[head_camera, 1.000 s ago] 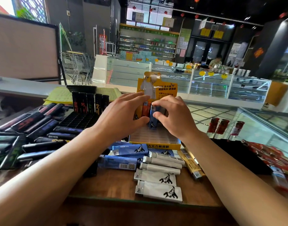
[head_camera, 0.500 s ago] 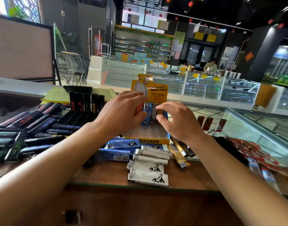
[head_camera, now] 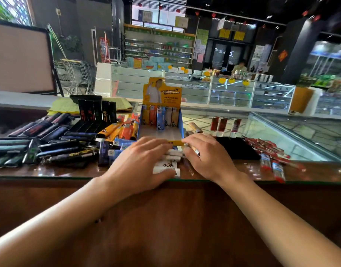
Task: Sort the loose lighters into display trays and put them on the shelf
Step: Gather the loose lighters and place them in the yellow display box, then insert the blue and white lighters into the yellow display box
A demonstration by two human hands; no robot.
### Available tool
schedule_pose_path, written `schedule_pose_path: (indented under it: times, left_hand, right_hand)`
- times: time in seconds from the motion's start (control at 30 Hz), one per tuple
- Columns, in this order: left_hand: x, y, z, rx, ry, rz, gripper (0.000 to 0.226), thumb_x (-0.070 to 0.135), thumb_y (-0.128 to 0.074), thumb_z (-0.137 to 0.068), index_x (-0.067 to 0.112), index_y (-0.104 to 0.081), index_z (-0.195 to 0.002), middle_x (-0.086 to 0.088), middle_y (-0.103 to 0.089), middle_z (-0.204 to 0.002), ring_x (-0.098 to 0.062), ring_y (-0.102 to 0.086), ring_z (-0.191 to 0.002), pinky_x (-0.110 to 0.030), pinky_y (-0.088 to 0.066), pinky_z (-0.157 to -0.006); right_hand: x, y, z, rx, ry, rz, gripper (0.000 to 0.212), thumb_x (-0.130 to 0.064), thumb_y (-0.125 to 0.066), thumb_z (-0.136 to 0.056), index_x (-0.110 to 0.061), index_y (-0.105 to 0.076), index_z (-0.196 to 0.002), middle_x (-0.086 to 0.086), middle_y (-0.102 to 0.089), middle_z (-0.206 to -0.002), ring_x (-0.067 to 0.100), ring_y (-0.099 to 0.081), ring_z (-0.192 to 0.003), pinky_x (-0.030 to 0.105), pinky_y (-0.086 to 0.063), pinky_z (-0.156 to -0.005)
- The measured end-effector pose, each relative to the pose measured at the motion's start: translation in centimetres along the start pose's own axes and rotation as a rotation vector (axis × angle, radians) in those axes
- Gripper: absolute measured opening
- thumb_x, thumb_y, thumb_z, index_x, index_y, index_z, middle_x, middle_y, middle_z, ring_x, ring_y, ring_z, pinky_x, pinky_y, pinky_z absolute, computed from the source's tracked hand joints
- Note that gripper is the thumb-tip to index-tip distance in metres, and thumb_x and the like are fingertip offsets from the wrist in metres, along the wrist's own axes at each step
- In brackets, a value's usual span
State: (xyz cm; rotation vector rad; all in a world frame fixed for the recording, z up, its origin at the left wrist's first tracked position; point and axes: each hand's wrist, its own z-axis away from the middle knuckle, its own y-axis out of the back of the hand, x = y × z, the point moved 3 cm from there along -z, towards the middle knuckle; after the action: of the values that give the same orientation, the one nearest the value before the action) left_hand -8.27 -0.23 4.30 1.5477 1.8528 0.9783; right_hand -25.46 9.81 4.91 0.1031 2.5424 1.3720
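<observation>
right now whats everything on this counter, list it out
display tray: one, blue and yellow, centre, five lighters upright in its back row
white lighters: several, lying flat, under the hands
orange and blue lighters: a loose heap, left of tray
black lighters: many, piled far left
black tray: one, some black lighters standing in it
red lighters: three upright, right of tray; more lying far right
left hand: flat on the white lighters
right hand: fingers curled on a lighter by the tray's front
</observation>
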Motion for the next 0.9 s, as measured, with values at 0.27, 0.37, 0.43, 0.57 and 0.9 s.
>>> schedule_pose_path:
  times: [0.27, 0.37, 0.43, 0.57, 0.9]
  left_hand:
    - [1.8, -2.4, 1.3, -0.124, -0.015, -0.241, 0.079, 0.068, -0.037, -0.081, 0.018, -0.045, -0.143, -0.004, -0.053, -0.139, -0.028, -0.047, -0.129, -0.051, -0.041, -0.107]
    - [2.3, -2.3, 1.8, -0.016, -0.043, -0.226, 0.07, 0.06, -0.043, -0.082, 0.015, -0.051, -0.136, -0.005, -0.057, -0.127, -0.029, -0.05, -0.118, -0.048, -0.046, -0.099]
    - [2.3, -2.3, 2.1, 0.017, -0.056, -0.213, 0.066, 0.053, -0.045, -0.079, 0.015, -0.049, -0.134, -0.003, -0.056, -0.124, -0.028, -0.048, -0.116, -0.047, -0.046, -0.098]
    - [2.3, -2.1, 2.4, 0.029, -0.076, -0.156, 0.061, 0.038, -0.049, -0.073, 0.017, -0.05, -0.131, -0.002, -0.054, -0.121, -0.027, -0.049, -0.114, -0.046, -0.046, -0.096]
    - [2.6, -2.1, 3.0, 0.085, -0.177, -0.033, 0.044, 0.014, -0.071, -0.082, 0.014, -0.057, -0.123, -0.003, -0.062, -0.117, -0.026, -0.055, -0.106, -0.038, -0.049, -0.088]
  right_hand:
    - [-0.9, 0.0, 1.8, 0.092, 0.002, -0.012, 0.043, -0.036, -0.04, -0.094, -0.014, -0.065, -0.122, 0.001, -0.065, -0.121, 0.02, -0.053, -0.117, 0.035, -0.041, -0.101]
    - [-1.1, 0.1, 2.3, 0.097, -0.009, -0.025, 0.042, -0.034, -0.043, -0.094, -0.015, -0.063, -0.125, 0.0, -0.063, -0.125, 0.018, -0.05, -0.12, 0.035, -0.04, -0.104]
    - [-1.2, 0.1, 2.5, 0.094, -0.011, -0.024, 0.043, -0.035, -0.043, -0.094, -0.015, -0.062, -0.127, 0.0, -0.062, -0.127, 0.018, -0.049, -0.122, 0.035, -0.037, -0.105]
    - [-1.2, 0.0, 2.9, 0.094, 0.015, 0.01, 0.039, -0.031, -0.047, -0.095, -0.013, -0.062, -0.126, 0.002, -0.063, -0.126, 0.018, -0.048, -0.122, 0.029, -0.034, -0.101]
    - [-1.5, -0.1, 3.5, 0.123, 0.038, 0.038, 0.035, -0.023, -0.054, -0.094, -0.011, -0.063, -0.125, 0.004, -0.064, -0.124, 0.021, -0.048, -0.123, 0.028, -0.03, -0.103]
